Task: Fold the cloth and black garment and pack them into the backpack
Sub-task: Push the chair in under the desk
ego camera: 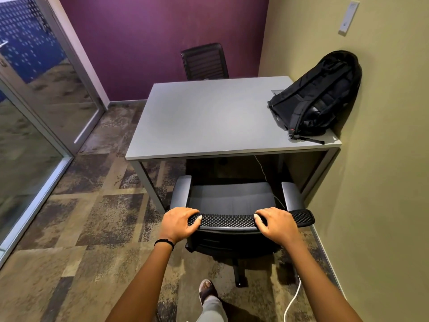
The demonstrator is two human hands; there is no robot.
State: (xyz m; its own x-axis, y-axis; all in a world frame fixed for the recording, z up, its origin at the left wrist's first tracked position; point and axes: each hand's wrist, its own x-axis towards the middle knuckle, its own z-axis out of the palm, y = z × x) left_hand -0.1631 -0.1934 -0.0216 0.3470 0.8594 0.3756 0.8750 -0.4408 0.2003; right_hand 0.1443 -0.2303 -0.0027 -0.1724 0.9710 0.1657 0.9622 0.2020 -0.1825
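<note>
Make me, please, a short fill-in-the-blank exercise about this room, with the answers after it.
The left hand and the right hand both grip the ____ of the office chair.
The backpack rests on the table and leans against the ____.
The number of chairs in view is ____.
Missing words: backrest; wall; two.

Open tabletop [197,117] left of backpack [318,94]; chair [232,198] in front

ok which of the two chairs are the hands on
The near chair, this side of the table: left hand and right hand grip its mesh backrest. The other chair stands untouched beyond the table.
</note>
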